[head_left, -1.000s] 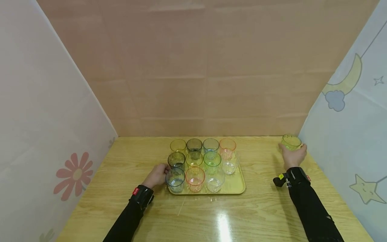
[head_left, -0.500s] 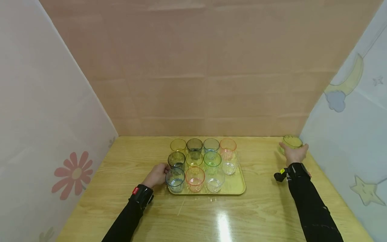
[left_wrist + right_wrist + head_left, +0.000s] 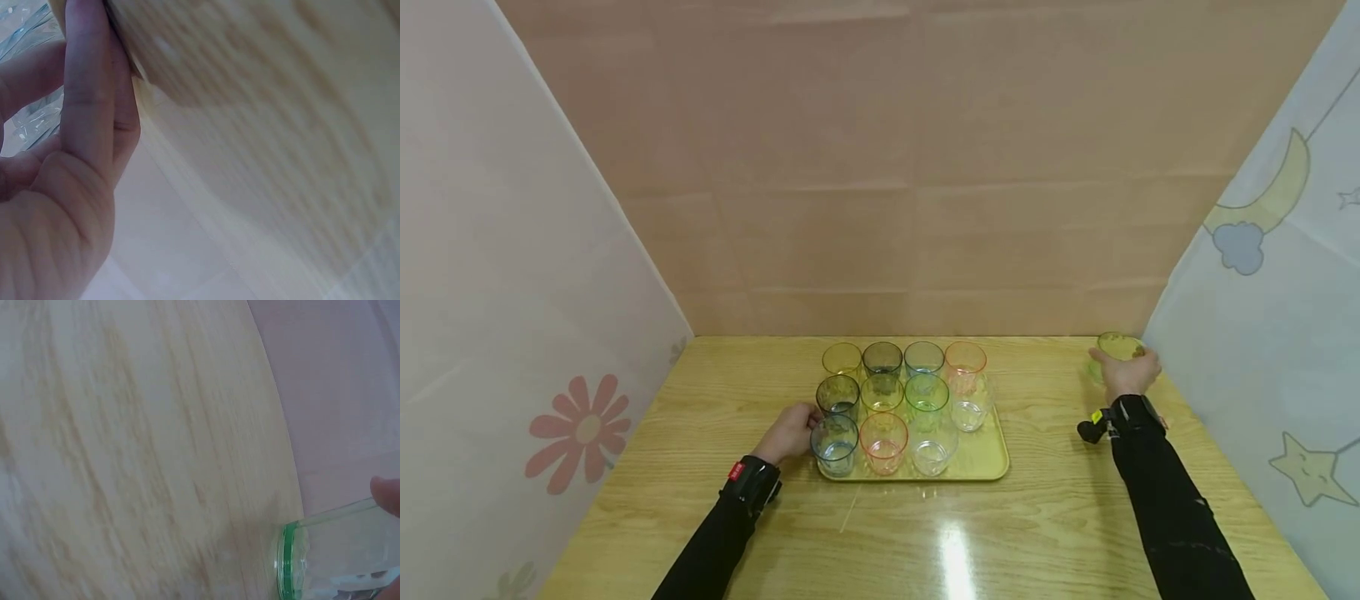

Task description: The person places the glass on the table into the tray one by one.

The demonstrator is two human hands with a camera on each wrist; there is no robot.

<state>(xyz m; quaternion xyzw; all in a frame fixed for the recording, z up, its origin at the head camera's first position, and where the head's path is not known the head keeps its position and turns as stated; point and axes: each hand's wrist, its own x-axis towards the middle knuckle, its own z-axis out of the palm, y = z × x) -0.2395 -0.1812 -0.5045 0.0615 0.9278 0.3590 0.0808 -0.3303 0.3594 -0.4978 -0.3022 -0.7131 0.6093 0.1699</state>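
At the back right, my right hand [image 3: 1126,372] holds a yellow-green tinted glass [image 3: 1118,343] near the table's far edge. The right wrist view shows the glass's green-tinted base [image 3: 289,561] close to the wood; whether it touches is unclear. My left hand [image 3: 790,432] holds the left edge of a yellow tray [image 3: 988,457], beside a blue glass [image 3: 835,450] and a dark grey glass [image 3: 838,398]. In the left wrist view the fingers [image 3: 90,94] lie along the tray's edge, their tips partly hidden.
More tinted glasses stand in rows on the tray, among them a pink-rimmed glass [image 3: 883,446], a green glass [image 3: 927,396] and a clear glass [image 3: 932,454]. A brown wall [image 3: 917,250] closes the back; a patterned wall [image 3: 1285,350] stands close right of the right hand.
The right hand and its glass have shifted slightly at the back right, and its fingers now cover more of the glass's right side. The left hand and the tray have not moved.
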